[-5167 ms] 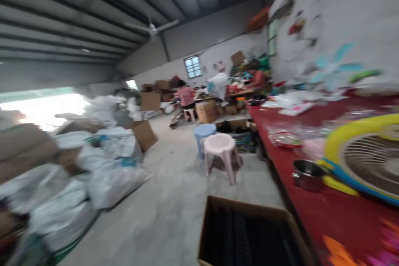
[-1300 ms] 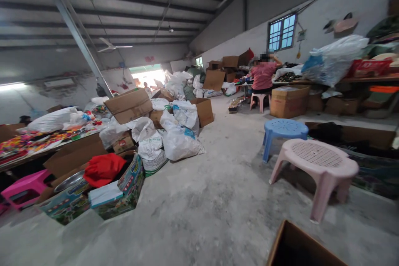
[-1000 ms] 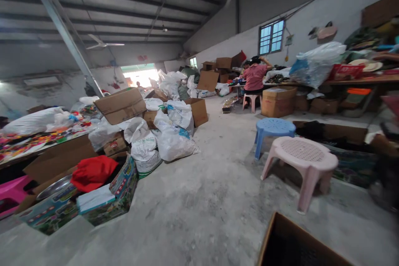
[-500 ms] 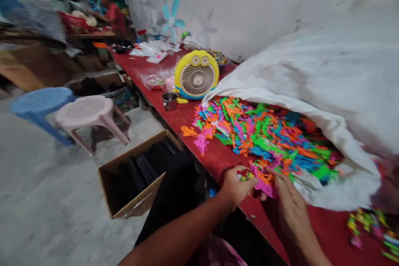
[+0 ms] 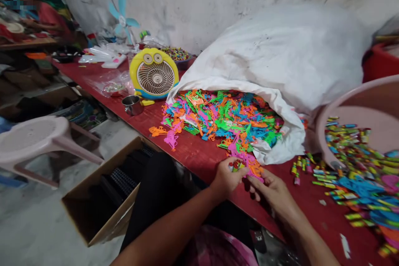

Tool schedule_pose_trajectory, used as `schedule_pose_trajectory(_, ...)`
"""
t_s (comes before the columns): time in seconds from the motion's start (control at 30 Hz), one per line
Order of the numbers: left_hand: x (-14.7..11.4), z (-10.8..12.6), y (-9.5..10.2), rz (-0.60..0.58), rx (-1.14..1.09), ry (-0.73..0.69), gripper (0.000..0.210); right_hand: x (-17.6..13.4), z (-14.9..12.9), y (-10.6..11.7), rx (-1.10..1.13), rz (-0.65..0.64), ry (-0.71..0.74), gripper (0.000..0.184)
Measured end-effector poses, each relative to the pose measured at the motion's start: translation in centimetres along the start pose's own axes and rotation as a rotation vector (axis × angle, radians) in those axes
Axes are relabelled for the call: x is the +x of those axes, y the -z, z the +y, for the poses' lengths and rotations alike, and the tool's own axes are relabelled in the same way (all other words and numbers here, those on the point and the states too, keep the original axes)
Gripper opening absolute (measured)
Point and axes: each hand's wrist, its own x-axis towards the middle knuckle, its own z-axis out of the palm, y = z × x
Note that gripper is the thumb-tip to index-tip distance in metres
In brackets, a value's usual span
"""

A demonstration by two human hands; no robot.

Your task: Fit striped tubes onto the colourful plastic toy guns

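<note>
My left hand (image 5: 229, 178) is closed around small shiny wrapped pieces (image 5: 236, 166) in red, yellow and green. Against its fingertips is a pink openwork plastic toy piece (image 5: 243, 159), with an orange one (image 5: 256, 169) beside it. From the other side, my right hand (image 5: 276, 193) pinches these plastic pieces between thumb and fingers; its fingertips are partly in shadow. Just beyond both hands, a heap of orange, green, blue and pink plastic toy pieces (image 5: 224, 118) spills from the mouth of a white sack (image 5: 274, 45).
At right, a pink basin (image 5: 327, 112) lies tipped, with wrapped pieces (image 5: 358, 149) spilling onto the red table (image 5: 199, 160). A yellow fan (image 5: 157, 77) and metal cup (image 5: 132, 105) stand at left. A cardboard box (image 5: 102, 199) and stool (image 5: 34, 133) are on the floor. A co-worker (image 5: 50, 16) sits far left.
The view has swung right, bringing the basin and more wrapped pieces into sight. My right hand's fingers have closed in on the pink and orange plastic pieces, nearer my left hand.
</note>
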Motion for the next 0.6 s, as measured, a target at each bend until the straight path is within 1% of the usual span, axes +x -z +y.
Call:
schedule_pose_trajectory(0.07,0.1,-0.4,-0.4,0.006,0.050,-0.005,0.026,-0.4,0.5,0.5,-0.049,-0.010,-0.020,0.039)
schedule_pose_trajectory(0.13,0.2,-0.5,-0.7,-0.004,0.078,-0.021,0.027,-0.8,0.7,1.0,-0.058,0.021,-0.022,0.039)
schedule_pose_trajectory(0.23,0.2,-0.5,-1.0,-0.059,0.066,-0.035,0.025,-1.4,0.4,1.1,0.032,0.151,0.026,0.036)
schedule_pose_trajectory(0.3,0.1,-0.5,-1.1,-0.074,0.070,-0.037,0.021,-1.6,0.0,0.9,0.118,0.251,0.079,0.032)
schedule_pose_trajectory(0.4,0.1,-0.5,-1.4,-0.056,0.103,-0.046,0.017,-1.9,-0.7,0.5,0.208,0.375,0.139,0.027)
schedule_pose_trajectory(0.53,0.3,-1.0,-2.1,-0.025,0.143,-0.086,0.016,-2.2,-1.7,-0.2,0.218,0.496,0.126,0.030)
schedule_pose_trajectory(0.6,0.4,-1.3,-2.5,0.005,0.144,-0.085,0.017,-2.3,-1.9,-0.6,0.206,0.530,0.139,0.030)
